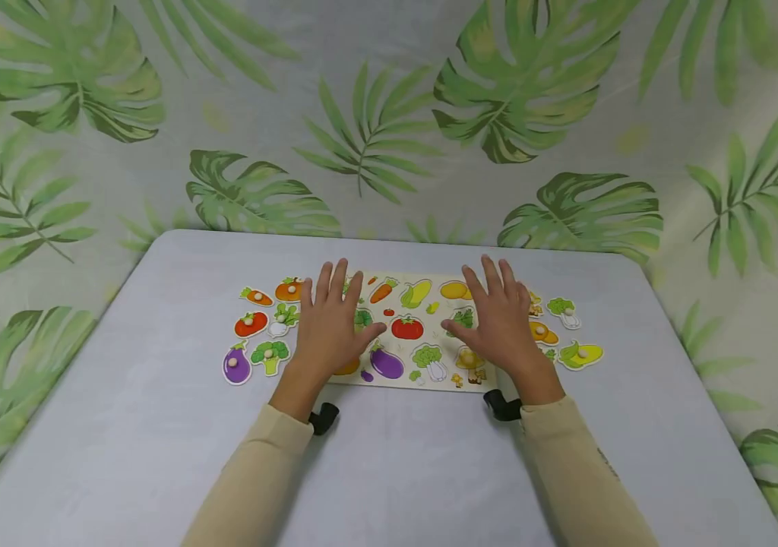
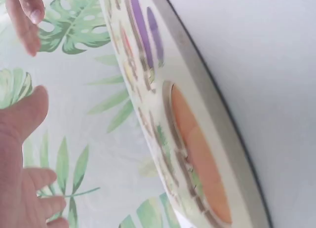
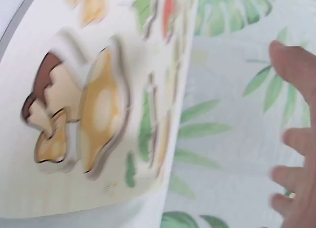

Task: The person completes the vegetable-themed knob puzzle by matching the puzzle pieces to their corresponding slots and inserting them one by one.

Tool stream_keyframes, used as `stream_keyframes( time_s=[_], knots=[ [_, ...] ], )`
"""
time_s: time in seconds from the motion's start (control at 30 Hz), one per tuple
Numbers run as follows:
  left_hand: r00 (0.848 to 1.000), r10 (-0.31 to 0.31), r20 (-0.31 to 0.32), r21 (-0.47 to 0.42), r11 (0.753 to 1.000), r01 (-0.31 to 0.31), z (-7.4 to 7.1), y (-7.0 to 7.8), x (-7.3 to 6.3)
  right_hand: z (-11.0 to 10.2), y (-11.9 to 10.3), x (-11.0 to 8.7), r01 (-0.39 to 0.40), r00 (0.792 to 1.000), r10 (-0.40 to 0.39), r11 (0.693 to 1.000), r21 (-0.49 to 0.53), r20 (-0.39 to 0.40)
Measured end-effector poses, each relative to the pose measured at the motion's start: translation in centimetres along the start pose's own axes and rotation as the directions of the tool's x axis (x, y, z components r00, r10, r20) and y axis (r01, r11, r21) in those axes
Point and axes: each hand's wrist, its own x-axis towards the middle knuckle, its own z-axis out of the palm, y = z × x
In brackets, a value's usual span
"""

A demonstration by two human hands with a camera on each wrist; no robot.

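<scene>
A wooden vegetable puzzle board point(image 1: 444, 386) lies on the table, with printed recesses for a tomato, eggplant, corn, mushroom and others. My left hand point(image 1: 330, 323) is spread above its left side, fingers pointing away and thumb inward. Opposite it, my right hand point(image 1: 498, 323) is spread over the right side. Neither hand holds anything. In the left wrist view the left thumb point(image 2: 29, 112) is clear of the board; in the right wrist view the right hand point(image 3: 296, 154) is likewise apart from it. Parts of the board are hidden beneath both hands.
Left of the board lie knobbed pieces: a carrot point(image 1: 257, 297), tomato point(image 1: 252, 325), eggplant point(image 1: 236, 366), broccoli point(image 1: 270, 357) and others. To the right are a bok choy piece point(image 1: 563, 311), a potato piece point(image 1: 542, 333) and a corn piece point(image 1: 580, 355). A leaf-patterned cloth point(image 1: 375, 220) hangs behind the table.
</scene>
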Motion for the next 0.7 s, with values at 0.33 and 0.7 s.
stream_keyframes(
  time_s=[0.33,0.7],
  knots=[
    [0.994,0.103,0.021,-0.142,0.985,-0.099,-2.2,-2.1,-1.8,-1.9,0.4,-1.4,0.094,0.994,-0.098,0.993,0.066,0.058],
    [0.988,0.157,0.005,-0.171,0.973,-0.154,-2.6,-4.3,-3.7,-2.3,1.5,-2.4,0.075,0.994,-0.079,0.995,0.059,0.071]
  ],
)
